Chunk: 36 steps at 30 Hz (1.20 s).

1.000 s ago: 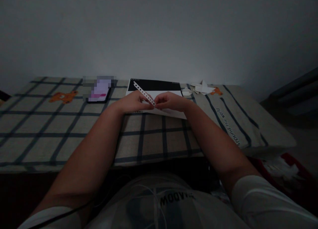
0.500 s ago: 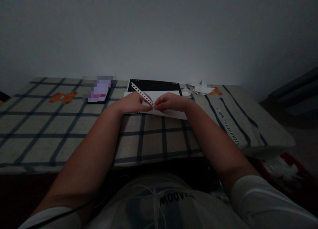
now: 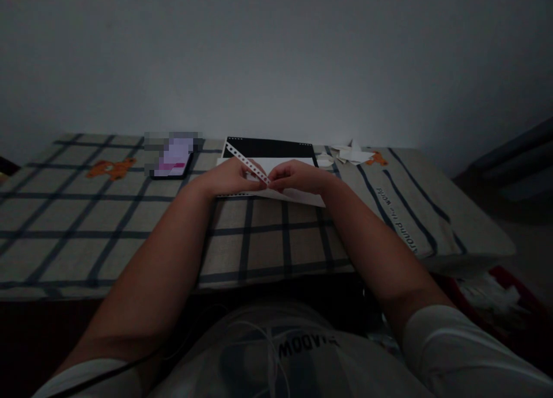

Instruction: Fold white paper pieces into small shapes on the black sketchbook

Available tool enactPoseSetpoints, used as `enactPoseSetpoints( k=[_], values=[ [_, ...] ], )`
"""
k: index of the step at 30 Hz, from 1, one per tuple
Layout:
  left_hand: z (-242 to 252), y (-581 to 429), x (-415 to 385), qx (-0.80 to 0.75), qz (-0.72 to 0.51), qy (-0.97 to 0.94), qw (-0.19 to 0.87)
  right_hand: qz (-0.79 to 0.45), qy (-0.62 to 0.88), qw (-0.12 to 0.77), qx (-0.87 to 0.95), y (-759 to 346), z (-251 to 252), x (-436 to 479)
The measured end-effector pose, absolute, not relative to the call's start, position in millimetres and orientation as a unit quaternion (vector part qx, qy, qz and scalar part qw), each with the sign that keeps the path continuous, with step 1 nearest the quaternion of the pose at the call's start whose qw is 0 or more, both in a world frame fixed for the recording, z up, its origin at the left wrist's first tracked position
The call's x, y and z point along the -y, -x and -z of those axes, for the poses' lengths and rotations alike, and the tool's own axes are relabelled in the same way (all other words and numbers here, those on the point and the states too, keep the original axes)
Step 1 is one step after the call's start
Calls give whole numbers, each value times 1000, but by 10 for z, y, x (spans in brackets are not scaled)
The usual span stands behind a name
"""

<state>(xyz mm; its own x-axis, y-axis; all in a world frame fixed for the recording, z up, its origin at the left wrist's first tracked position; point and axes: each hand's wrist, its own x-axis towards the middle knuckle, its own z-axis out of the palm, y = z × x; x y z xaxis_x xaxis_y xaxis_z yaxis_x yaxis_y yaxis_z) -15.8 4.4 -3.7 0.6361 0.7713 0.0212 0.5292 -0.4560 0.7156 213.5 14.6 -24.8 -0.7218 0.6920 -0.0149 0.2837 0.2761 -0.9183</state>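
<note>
A white paper strip with a row of dark holes (image 3: 245, 162) slants from upper left down to where my fingertips meet. My left hand (image 3: 233, 176) is closed on the strip near its lower end. My right hand (image 3: 296, 177) has its thumb and fingers pinched together at that same end; what lies between them is too small to make out. Under both hands lies a white sheet (image 3: 302, 198), its near right corner showing. Behind it is a black notebook cover (image 3: 270, 148) with holes along its far edge.
On the checked tablecloth (image 3: 142, 242), a phone (image 3: 175, 157) with a lit screen lies left of the notebook. Folded white paper pieces (image 3: 352, 152) sit to its right. A red bin (image 3: 503, 277) holding white scraps stands below the table at the right.
The hands and the strip have shifted only very slightly. Both hands keep their closed poses, and the strip still slants to the upper left.
</note>
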Motion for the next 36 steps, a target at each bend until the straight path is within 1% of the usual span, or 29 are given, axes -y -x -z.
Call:
enactPoseSetpoints(
  k=[7,14,23,31,36],
  values=[
    [35,176,-97,-368,-152,-857,328,-530,337,163,761,-2183,287,-194],
    [-14,147,-21,-399,-152,-846,318,-518,343,185,761,-2149,261,-159],
    [43,182,-52,-400,-160,-839,332,-497,327,210,776,-2091,272,-157],
    [29,169,-71,-371,-144,-859,323,-526,333,167,764,-2163,286,-187],
    [28,158,-73,-371,-141,-860,321,-530,333,160,764,-2163,281,-182]
  ],
)
